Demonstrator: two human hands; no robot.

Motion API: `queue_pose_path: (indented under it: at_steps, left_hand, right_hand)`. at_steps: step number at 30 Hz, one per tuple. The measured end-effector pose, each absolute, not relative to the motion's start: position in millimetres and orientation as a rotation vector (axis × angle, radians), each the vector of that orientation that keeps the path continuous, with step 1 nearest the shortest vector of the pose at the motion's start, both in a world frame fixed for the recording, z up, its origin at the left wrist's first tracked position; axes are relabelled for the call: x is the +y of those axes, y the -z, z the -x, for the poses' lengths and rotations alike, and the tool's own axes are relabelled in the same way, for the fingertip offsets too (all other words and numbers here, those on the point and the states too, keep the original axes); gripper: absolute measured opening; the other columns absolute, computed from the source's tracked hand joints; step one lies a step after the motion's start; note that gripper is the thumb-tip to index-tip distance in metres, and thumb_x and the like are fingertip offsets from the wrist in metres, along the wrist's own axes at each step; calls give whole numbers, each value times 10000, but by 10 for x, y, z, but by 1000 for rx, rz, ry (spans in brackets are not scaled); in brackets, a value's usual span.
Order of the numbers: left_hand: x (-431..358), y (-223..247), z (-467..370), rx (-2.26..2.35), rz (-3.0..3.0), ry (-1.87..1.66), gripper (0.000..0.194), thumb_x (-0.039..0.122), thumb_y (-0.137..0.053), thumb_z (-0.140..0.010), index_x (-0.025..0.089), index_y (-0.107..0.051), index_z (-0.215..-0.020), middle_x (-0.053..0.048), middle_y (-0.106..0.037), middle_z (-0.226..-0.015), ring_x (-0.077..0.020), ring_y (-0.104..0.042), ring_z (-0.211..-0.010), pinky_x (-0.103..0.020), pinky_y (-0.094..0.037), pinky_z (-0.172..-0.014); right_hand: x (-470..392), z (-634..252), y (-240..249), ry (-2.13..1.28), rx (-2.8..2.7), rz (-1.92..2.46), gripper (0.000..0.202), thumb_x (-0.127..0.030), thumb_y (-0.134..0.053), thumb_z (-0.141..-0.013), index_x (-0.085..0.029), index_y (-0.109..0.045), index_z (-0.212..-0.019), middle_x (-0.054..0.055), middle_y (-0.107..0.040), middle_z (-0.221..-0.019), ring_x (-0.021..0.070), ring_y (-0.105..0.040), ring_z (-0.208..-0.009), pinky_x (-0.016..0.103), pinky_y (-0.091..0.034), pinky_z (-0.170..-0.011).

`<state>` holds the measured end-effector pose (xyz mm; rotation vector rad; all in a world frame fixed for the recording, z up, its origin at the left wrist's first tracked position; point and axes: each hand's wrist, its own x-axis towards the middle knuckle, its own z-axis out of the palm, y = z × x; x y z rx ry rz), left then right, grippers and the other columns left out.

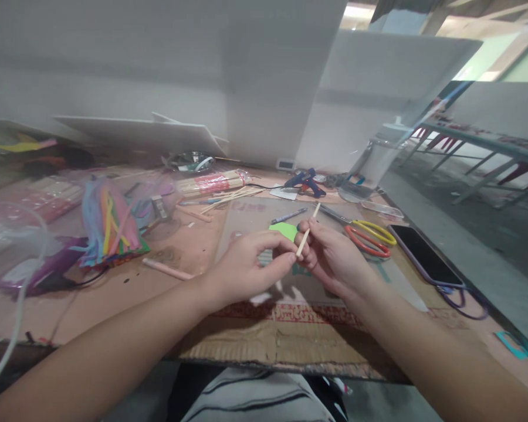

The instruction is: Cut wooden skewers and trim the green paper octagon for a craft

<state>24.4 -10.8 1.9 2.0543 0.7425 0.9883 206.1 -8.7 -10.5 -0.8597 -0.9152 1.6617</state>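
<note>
A short pale wooden stick [308,230] slants between my two hands above the work board. My right hand [334,255] pinches it between thumb and fingers. At the stick's lower end, the thumb and forefinger of my left hand [257,261] close on it. Just behind the hands lies a bright green paper piece [283,230], partly covered by them. A pen [289,215] rests beyond that paper. Right of my right hand are scissors [369,237] with orange and yellow handles.
A phone [425,255] with a strap lies near the right edge. A blue glue gun [305,180] and a clear plastic container [369,161] stand at the back. Bundled sticks [211,183] and colourful pipe cleaners [110,220] lie left. White boards [264,76] rise behind.
</note>
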Motion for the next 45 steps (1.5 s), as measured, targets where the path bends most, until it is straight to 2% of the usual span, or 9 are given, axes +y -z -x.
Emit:
queue_pose_path:
  at_steps: [13,17,21,28,34,38,40,42,45]
  left_hand:
    - [-106,0,-239,737,-2039,-997,191,155,-534,-886,197,-720,-870,-11,-778,-936,-162,-696,-878,-259,-523,-850]
    - [-102,-4,-239,729,-2021,-966,165,244,-580,-926,191,-724,-865,-14,-774,-922,-161,-691,-866,-253,-517,-832]
    - [-75,0,-236,715,-2029,-978,183,239,-571,-949,184,-722,-862,-15,-771,-918,-150,-685,-865,-238,-506,-833]
    - [-80,13,-252,736,-2075,-928,208,248,-545,-964,172,-729,-905,-20,-764,-923,-151,-679,-861,-247,-503,-829]
    - [185,-49,-70,1020,-2159,-945,243,354,-557,-958,193,-736,-927,-16,-760,-905,-183,-681,-846,-286,-509,-783]
    - [533,122,90,1238,-2254,-1003,259,362,-557,-950,190,-719,-1057,-59,-754,-1048,-227,-680,-964,-353,-508,-861]
    - [626,279,57,1286,-2281,-955,341,366,-588,-931,178,-677,-1201,-103,-725,-1184,-257,-661,-1079,-389,-497,-945]
    - [640,425,-63,1324,-2333,-820,536,467,-659,-877,163,-618,-1317,-154,-661,-1328,-332,-593,-1231,-462,-448,-1040]
    - [580,542,-318,1305,-2325,-692,699,540,-774,-747,181,-612,-1324,-168,-669,-1304,-403,-588,-1223,-518,-441,-1036]
  right_hand:
    - [-72,-2064,105,-1642,-900,848,270,-428,-678,-879,-197,-554,-816,-41,-573,-514,89,-504,-431,162,-366,-410]
    - [-73,-2060,109,-1649,-889,848,265,-416,-673,-886,-199,-546,-801,-36,-583,-516,89,-493,-420,167,-383,-411]
    - [-63,-2073,118,-1632,-881,841,252,-396,-707,-857,-192,-568,-804,-39,-577,-522,89,-507,-446,164,-387,-422]
    - [-58,-2071,141,-1583,-914,836,349,-474,-797,-758,-196,-587,-781,-47,-566,-507,88,-495,-443,177,-395,-427]
    - [50,-2246,55,-1295,-1053,880,373,-539,-768,-784,-208,-598,-811,-33,-587,-529,91,-482,-446,192,-379,-426]
    - [199,-2453,-42,-1100,-1069,881,397,-548,-725,-833,-219,-538,-709,-40,-526,-551,88,-459,-473,205,-396,-445]
    - [262,-2520,-47,-1064,-1061,888,434,-566,-723,-826,-218,-519,-668,-29,-543,-597,93,-494,-515,213,-446,-484]
    - [309,-2553,-15,-1069,-1077,917,455,-599,-745,-787,-217,-526,-672,-18,-593,-648,105,-552,-558,231,-498,-532]
    - [354,-2561,68,-1147,-1137,986,502,-646,-786,-712,-214,-530,-700,-7,-650,-685,130,-615,-572,266,-538,-563]
